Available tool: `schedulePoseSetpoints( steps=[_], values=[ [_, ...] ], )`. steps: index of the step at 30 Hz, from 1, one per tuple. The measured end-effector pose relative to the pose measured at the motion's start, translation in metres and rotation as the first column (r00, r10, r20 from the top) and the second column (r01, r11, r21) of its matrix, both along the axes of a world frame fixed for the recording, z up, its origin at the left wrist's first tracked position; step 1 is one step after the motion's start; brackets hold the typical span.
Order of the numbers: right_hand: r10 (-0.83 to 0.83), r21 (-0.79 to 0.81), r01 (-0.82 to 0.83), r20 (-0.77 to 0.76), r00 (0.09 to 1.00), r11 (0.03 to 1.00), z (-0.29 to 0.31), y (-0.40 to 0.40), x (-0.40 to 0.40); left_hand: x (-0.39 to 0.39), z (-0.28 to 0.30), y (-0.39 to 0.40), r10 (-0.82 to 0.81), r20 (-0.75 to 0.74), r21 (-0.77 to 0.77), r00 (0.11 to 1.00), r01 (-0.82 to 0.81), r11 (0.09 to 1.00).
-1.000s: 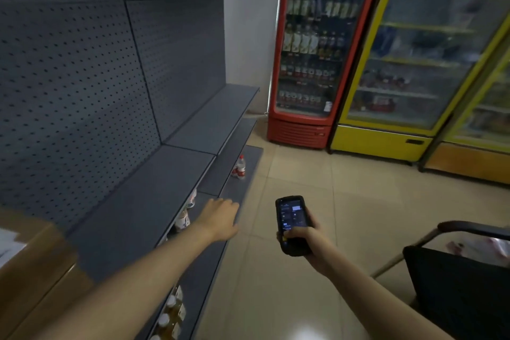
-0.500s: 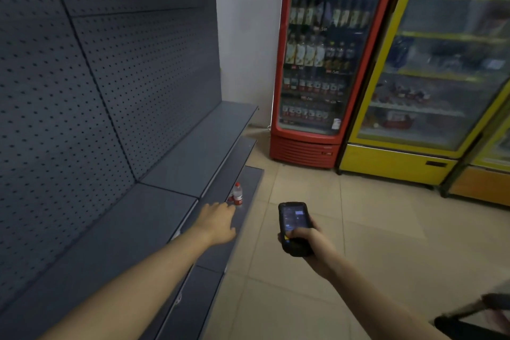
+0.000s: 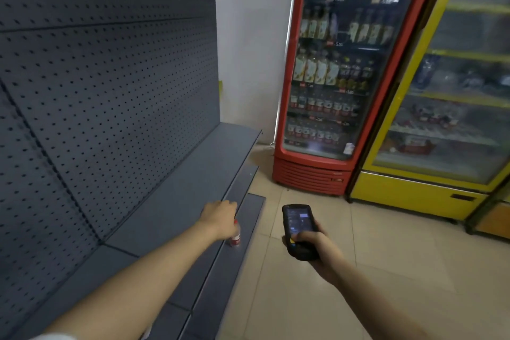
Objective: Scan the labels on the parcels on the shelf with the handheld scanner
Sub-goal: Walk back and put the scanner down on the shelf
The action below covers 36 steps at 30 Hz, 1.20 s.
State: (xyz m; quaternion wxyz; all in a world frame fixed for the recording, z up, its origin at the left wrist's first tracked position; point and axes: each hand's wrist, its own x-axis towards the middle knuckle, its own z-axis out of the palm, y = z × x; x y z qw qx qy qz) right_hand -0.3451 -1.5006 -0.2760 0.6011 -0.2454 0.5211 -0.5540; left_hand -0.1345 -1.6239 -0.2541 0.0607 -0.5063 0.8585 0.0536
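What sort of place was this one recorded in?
Probably a small shop: a red drinks fridge stocked with bottles, a yellow fridge beside it, and grey pegboard shelving.

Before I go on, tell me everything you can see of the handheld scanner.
The handheld scanner is a black, chunky device, plastic by its look, with a lit dark screen facing up at the camera. It points away from the person, over the tiled floor beside the shelf. The right hand grips its lower end, thumb on the keypad, where a small yellow key shows.
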Motion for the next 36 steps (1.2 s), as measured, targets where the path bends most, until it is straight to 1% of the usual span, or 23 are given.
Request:
schedulePoseSetpoints(
  steps=[5, 9, 11, 14, 17, 22, 25, 29, 32, 36],
  values=[
    [-0.045, 0.052, 0.044, 0.013, 0.999, 0.998, -0.013, -0.066, -0.04, -0.046, -0.018, -0.06, -0.014, 0.026, 0.054, 1.0, 0.013, 0.998],
    [0.0, 0.032, 0.0, -0.009, 1.0, 0.999, -0.014, -0.122, -0.086, -0.093, -0.021, -0.117, -0.001, 0.061, 0.085, 0.998, -0.004, 0.996],
    [0.019, 0.021, -0.019, -0.007, 1.0, 1.0, -0.014, -0.152, -0.113, -0.121, -0.018, -0.145, 0.013, 0.051, 0.102, 0.999, -0.018, 0.995],
    [0.009, 0.047, -0.008, -0.01, 1.0, 0.999, -0.018, -0.195, -0.152, -0.161, -0.016, -0.181, 0.034, 0.044, 0.118, 0.998, -0.039, 0.992],
    [-0.004, 0.07, 0.004, -0.009, 1.0, 0.998, -0.023, -0.236, -0.183, -0.189, -0.019, -0.211, 0.068, 0.001, 0.126, 0.998, -0.068, 0.99],
    [-0.004, 0.098, 0.003, 0.001, 1.0, 0.995, -0.033, -0.299, -0.207, -0.208, -0.027, -0.263, 0.127, -0.028, 0.144, 0.991, -0.122, 0.982],
    [0.052, 0.095, -0.05, -0.028, 0.998, 0.994, -0.041, -0.345, -0.22, -0.217, -0.026, -0.306, 0.17, -0.069, 0.158, 0.983, -0.158, 0.975],
    [0.077, 0.108, -0.072, -0.037, 0.996, 0.992, -0.044, -0.418, -0.229, -0.23, -0.026, -0.374, 0.215, -0.057, 0.183, 0.975, -0.202, 0.962],
    [0.147, 0.108, -0.14, -0.061, 0.987, 0.984, -0.041, -0.467, -0.235, -0.236, -0.02, -0.419, 0.26, -0.021, 0.212, 0.965, -0.25, 0.945],
    [0.237, 0.058, -0.234, -0.068, 0.969, 0.971, -0.038, -0.531, -0.247, -0.238, -0.019, -0.477, 0.326, -0.013, 0.243, 0.945, -0.314, 0.918]
  ],
)
